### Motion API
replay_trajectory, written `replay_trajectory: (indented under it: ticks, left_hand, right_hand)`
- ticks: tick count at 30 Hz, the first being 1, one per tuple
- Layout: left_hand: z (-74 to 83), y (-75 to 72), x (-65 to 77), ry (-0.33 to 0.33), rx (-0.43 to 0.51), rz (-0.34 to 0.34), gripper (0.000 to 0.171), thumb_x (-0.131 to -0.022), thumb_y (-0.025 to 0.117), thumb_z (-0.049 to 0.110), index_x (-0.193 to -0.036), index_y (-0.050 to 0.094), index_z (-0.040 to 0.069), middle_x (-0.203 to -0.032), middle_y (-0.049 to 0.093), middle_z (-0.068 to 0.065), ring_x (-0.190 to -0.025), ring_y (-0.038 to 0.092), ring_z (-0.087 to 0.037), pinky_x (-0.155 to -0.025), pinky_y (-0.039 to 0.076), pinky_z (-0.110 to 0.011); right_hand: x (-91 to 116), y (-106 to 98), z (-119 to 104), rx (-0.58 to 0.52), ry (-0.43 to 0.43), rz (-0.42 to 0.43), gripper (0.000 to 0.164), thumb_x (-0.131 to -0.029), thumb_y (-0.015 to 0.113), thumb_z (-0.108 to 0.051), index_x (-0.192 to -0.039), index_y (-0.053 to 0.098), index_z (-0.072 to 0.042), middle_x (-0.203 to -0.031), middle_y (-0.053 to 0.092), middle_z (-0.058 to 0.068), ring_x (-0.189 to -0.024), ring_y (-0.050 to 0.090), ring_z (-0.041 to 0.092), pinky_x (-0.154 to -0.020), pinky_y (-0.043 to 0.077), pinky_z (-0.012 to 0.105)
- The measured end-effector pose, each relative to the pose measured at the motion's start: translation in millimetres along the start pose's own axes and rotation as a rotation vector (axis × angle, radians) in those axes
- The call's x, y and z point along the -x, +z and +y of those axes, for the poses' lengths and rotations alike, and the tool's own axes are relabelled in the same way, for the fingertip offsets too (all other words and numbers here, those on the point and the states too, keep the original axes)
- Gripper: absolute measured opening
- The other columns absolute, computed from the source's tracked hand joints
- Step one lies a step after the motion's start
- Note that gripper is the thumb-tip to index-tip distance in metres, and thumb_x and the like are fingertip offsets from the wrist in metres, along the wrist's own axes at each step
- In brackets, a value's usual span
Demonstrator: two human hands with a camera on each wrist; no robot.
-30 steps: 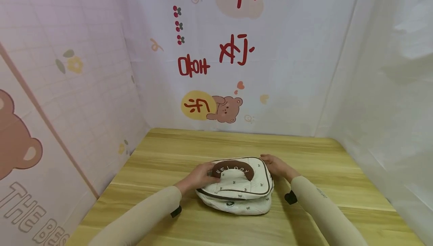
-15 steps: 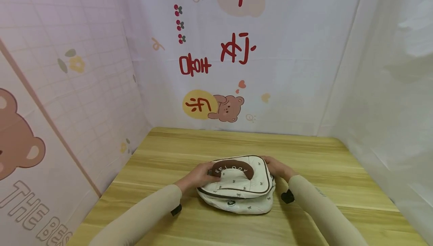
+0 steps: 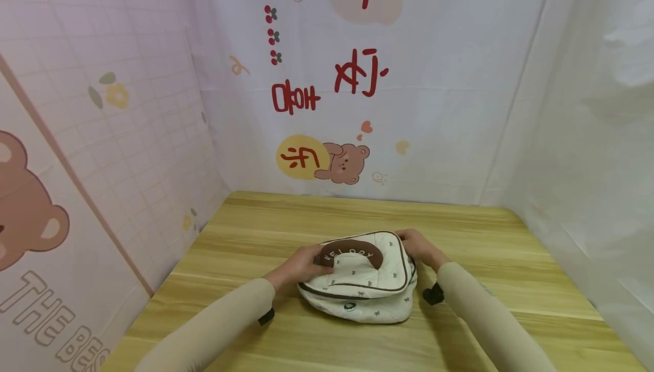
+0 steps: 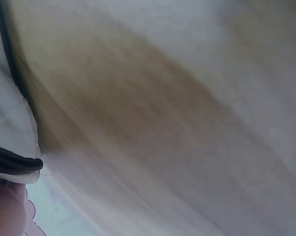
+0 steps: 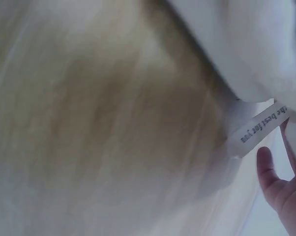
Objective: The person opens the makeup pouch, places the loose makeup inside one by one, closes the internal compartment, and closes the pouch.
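Note:
A white fabric pouch printed with small bows lies on the table. Brown piping edges its top, which carries a brown arch with pale lettering. My left hand grips the pouch's left end, thumb on top. At the far right corner, my right hand holds the edge of the top panel, its fingertips partly hidden. The left wrist view shows a dark zipper end just above a fingertip. In the right wrist view, a pale tag with printed words hangs beside my right hand's fingers.
The wood-grain table extends around the pouch on all sides. Printed white sheets cover the back wall and both sides. A dark wrist strap piece sits under the right sleeve.
My right hand has closed in on the pouch's far right corner, and that corner of the top has risen slightly. The left hand keeps its place at the left end.

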State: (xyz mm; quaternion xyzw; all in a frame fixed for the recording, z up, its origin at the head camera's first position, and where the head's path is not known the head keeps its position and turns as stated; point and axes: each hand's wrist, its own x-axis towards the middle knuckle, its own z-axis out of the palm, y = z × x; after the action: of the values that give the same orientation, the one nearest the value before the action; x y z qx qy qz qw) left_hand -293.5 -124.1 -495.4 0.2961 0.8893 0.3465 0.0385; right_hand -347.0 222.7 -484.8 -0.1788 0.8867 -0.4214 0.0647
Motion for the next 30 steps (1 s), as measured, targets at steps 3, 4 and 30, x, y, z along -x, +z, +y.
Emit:
replay_trajectory:
  ticks: [3,4,30]
  left_hand:
    - [-0.4,0.5,-0.1,-0.008,0.001,0.003,0.036,-0.092,0.074,0.029,-0.124,0.066,0.014,-0.113,0.068,0.002,-0.108,0.062,-0.018,-0.091,0.049,-0.038]
    - [-0.6,0.7,-0.2,-0.008,-0.001,0.006,0.036,-0.091,0.074,0.029,-0.124,0.067,0.014,-0.113,0.068,0.002,-0.108,0.062,-0.018,-0.091,0.049,-0.038]
    - [5.7,-1.0,-0.4,-0.035,-0.003,0.008,0.031,-0.091,0.074,0.030,-0.119,0.069,0.019,-0.108,0.069,0.006,-0.106,0.063,-0.016,-0.091,0.050,-0.038]
  right_hand:
    - [0,-3,0,-0.029,0.038,0.002,0.021,-0.100,0.056,-0.013,-0.106,0.074,-0.005,-0.100,0.070,0.008,-0.088,0.059,0.019,-0.074,0.049,0.034]
    - [-1,-4,0,-0.044,0.054,0.006,0.022,-0.101,0.055,-0.014,-0.105,0.075,-0.006,-0.101,0.070,0.007,-0.089,0.059,0.019,-0.075,0.048,0.034]
    - [2,-11,17,0.163,-0.113,0.101,0.020,-0.099,0.060,-0.010,-0.106,0.077,-0.003,-0.108,0.072,0.013,-0.107,0.064,0.036,-0.092,0.050,0.050]
